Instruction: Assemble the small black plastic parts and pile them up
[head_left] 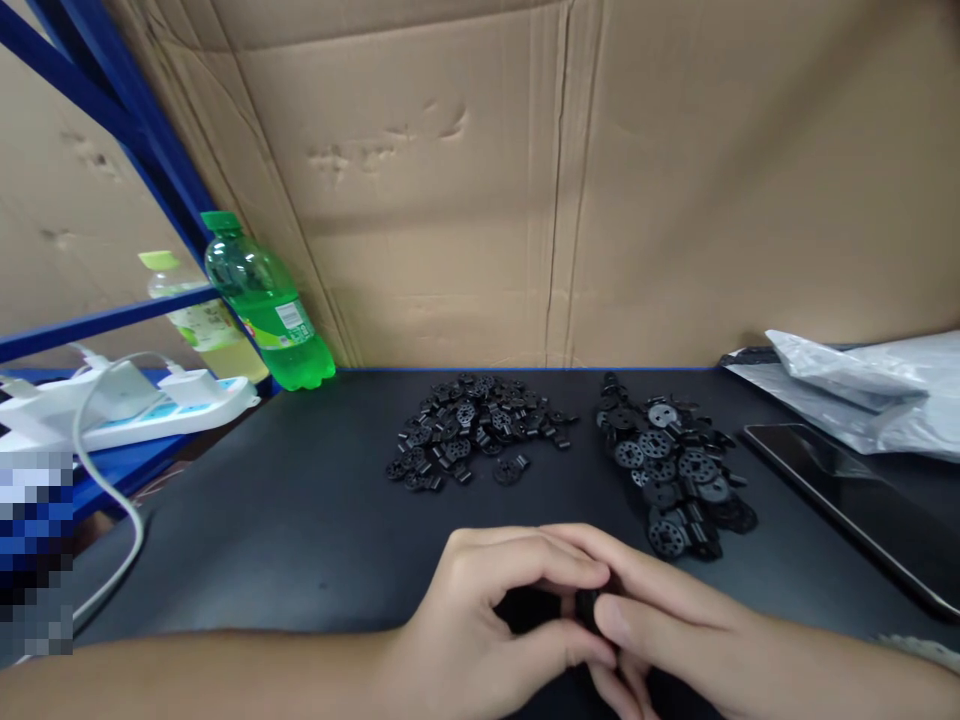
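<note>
My left hand (499,610) and my right hand (667,610) meet near the front of the dark table. Between their fingertips they pinch a small black plastic piece (586,606), mostly hidden by the fingers. Beyond them lies a loose pile of small black plastic clips with round perforated discs (465,425). To its right, just past my right hand, a second heap of black disc pieces (667,465) stretches back from the hands, its parts stacked closely together.
A black smartphone (855,510) lies at the right, before white plastic bags (862,385). At the left stand a green soda bottle (270,310), a pale yellow drink bottle (210,320) and a white power strip (172,408) with a cable. A cardboard wall (450,220) closes the back.
</note>
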